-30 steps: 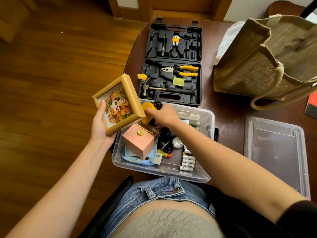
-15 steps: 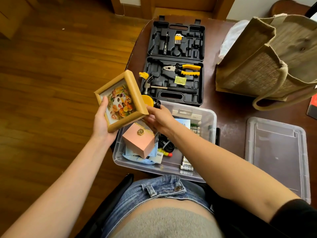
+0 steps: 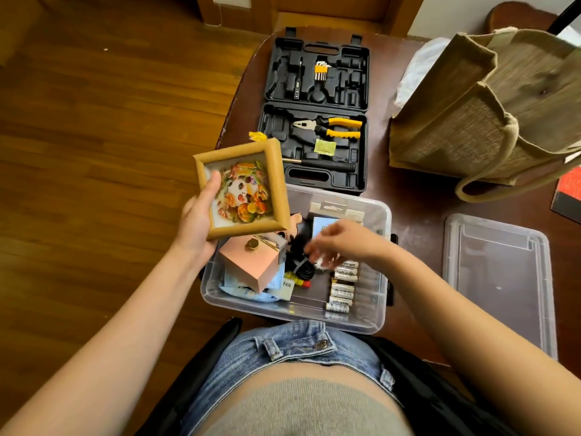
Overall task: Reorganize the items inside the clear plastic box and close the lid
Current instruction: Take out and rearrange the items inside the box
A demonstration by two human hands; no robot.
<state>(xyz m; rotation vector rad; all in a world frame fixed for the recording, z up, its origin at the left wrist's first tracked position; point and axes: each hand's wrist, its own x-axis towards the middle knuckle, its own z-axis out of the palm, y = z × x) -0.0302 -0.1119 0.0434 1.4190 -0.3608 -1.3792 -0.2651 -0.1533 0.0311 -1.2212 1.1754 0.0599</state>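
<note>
The clear plastic box (image 3: 385,221) stands open at the table's near edge, in front of my lap. Inside lie a pink box (image 3: 251,267), a coiled black cable (image 3: 300,267), several batteries (image 3: 341,289), a packaged item with a blue face (image 3: 325,223) and blue cloth. My left hand (image 3: 196,225) grips a small wooden picture frame (image 3: 243,187) with a panda picture, held above the box's left end. My right hand (image 3: 344,243), blurred by motion, hovers over the middle of the box with loose fingers and nothing visible in them. The clear lid (image 3: 498,278) lies flat to the right.
An open black tool case (image 3: 314,121) with yellow-handled pliers (image 3: 333,127) and a hammer sits just behind the box. A jute bag (image 3: 490,114) stands at the back right, a red book (image 3: 569,190) at the right edge. Wooden floor lies to the left.
My right hand no longer holds the yellow and black item and has dropped toward the middle of the box. The left hand has turned the frame more upright.
</note>
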